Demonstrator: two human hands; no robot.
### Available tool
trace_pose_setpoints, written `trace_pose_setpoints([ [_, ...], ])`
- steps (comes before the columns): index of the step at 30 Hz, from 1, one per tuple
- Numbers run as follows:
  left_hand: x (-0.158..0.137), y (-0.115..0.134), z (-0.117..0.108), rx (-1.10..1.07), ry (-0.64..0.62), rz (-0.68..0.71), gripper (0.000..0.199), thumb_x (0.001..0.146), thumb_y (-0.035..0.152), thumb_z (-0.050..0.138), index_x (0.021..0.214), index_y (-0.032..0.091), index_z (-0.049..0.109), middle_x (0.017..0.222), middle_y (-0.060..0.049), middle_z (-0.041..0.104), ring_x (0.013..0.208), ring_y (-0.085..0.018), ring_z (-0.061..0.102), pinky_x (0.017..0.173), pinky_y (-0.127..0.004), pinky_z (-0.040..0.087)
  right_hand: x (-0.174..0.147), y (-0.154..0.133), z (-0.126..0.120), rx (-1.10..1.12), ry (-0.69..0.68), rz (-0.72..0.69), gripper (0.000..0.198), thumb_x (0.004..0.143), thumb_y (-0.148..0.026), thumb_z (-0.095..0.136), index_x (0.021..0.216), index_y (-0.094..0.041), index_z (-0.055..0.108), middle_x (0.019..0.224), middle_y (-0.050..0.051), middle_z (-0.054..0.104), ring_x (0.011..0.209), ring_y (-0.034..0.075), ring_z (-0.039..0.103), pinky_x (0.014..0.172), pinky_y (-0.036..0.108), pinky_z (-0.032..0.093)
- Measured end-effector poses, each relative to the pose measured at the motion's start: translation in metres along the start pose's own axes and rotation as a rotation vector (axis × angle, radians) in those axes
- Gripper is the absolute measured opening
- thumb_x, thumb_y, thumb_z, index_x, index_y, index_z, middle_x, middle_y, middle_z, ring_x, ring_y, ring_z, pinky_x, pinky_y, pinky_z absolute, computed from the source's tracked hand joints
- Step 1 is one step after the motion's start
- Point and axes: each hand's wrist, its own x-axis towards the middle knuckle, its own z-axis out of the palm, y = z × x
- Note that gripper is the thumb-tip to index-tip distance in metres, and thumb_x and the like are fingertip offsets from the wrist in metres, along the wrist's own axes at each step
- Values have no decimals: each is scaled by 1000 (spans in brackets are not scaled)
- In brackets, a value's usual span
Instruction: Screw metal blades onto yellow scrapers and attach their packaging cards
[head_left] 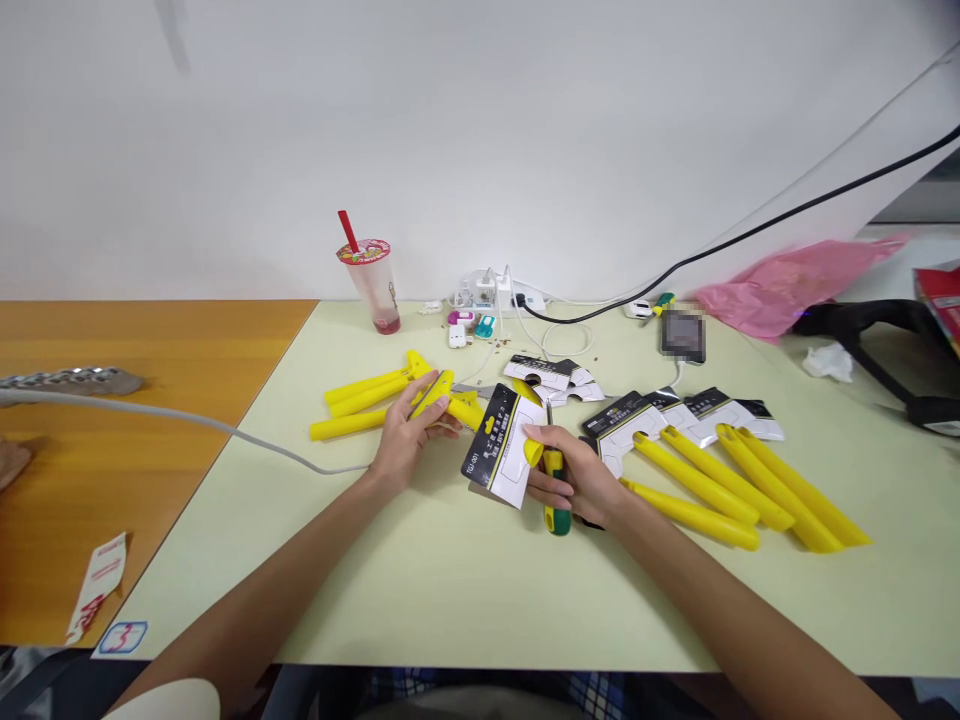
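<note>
My left hand (pixel 409 430) is closed around the head of a yellow scraper (pixel 442 392), thumb on top. The scraper runs rightward behind a black-and-white printed header card (pixel 496 445). My right hand (pixel 574 470) pinches this card by its right side, where a yellow handle end (pixel 533 453) pokes out. In the same right hand sits a screwdriver (pixel 556 500) with a green-and-yellow handle, its shaft pointing up and away. More yellow scrapers (pixel 364 395) lie left of my left hand. Beyond the held card, several loose header cards (pixel 538 372) rest on the table.
Several yellow handles with cards (pixel 697 480) lie at right. Behind stand a plastic cup with red straw (pixel 371 285) and a power strip with plugs (pixel 495 292). A phone-like device (pixel 682 335), pink bag (pixel 795 285) and grey cable (pixel 225 428) are around. Another person's hand (pixel 11 465) shows at far left.
</note>
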Motion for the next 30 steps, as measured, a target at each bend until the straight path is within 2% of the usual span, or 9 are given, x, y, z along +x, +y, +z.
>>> trace_pose_setpoints([
  [5,2,0,-5,62,-30,-5,80,83,44,92,152,15,64,90,-7,77,72,-19,72,67,-32,62,1,2,-3,-6,-7,39,50,95,-61,69,68,-20,60,37,-11,32,32,5,18,35,21,17],
  [10,5,7,-7,124,31,28,77,80,43,94,147,15,69,84,-5,75,70,-17,69,63,-28,60,3,5,-4,-62,24,21,52,100,-60,65,68,-19,59,37,-10,32,31,5,19,37,21,18],
  [14,7,14,-7,152,57,73,82,77,44,95,149,14,68,85,-4,73,70,-16,68,61,-28,60,3,4,-2,-88,27,-9,48,101,-58,67,73,-19,61,37,-10,35,32,5,19,37,21,19],
  [21,10,15,-13,205,48,119,92,78,46,94,156,11,61,80,-3,73,68,-17,68,62,-30,60,3,5,-1,-75,52,-28,41,90,-53,80,74,-19,63,44,-10,42,35,4,19,35,21,24],
  [26,10,14,-14,258,4,68,94,77,50,95,156,10,63,72,-3,73,61,-18,66,61,-30,56,2,4,-2,-99,-6,6,36,90,-49,77,73,-20,64,38,-10,38,33,7,22,33,21,27],
  [30,8,16,-13,306,-14,55,92,78,52,94,155,11,65,71,-3,73,61,-19,65,61,-31,55,-1,1,1,-132,-13,25,32,89,-47,76,78,-18,68,38,-9,43,32,7,23,33,21,26],
])
